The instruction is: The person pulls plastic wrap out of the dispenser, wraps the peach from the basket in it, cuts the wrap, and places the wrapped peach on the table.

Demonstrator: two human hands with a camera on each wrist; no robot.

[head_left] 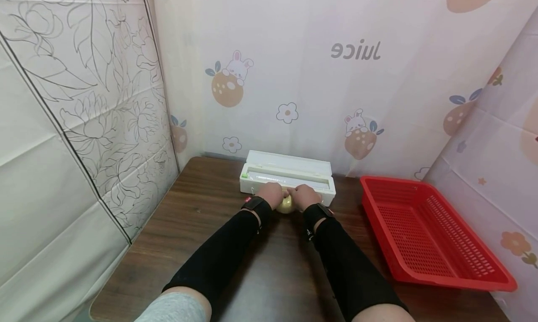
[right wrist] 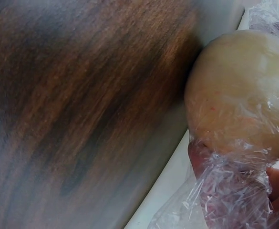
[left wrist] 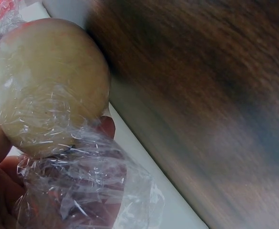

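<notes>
A pale yellow, round fruit sits between my two hands, wrapped in clear cling film. Its exact kind cannot be told. Bunched cling film gathers at one side of the fruit, and my left hand pinches it there. On the opposite side my right hand grips the other twisted end of the film, seen crumpled in the right wrist view. Just behind the hands stands a white cling film dispenser with its lid raised. A roll lies inside. The hands partly hide its front.
A red plastic basket stands at the right on the brown wooden table. Patterned curtains hang close behind the table and along both sides.
</notes>
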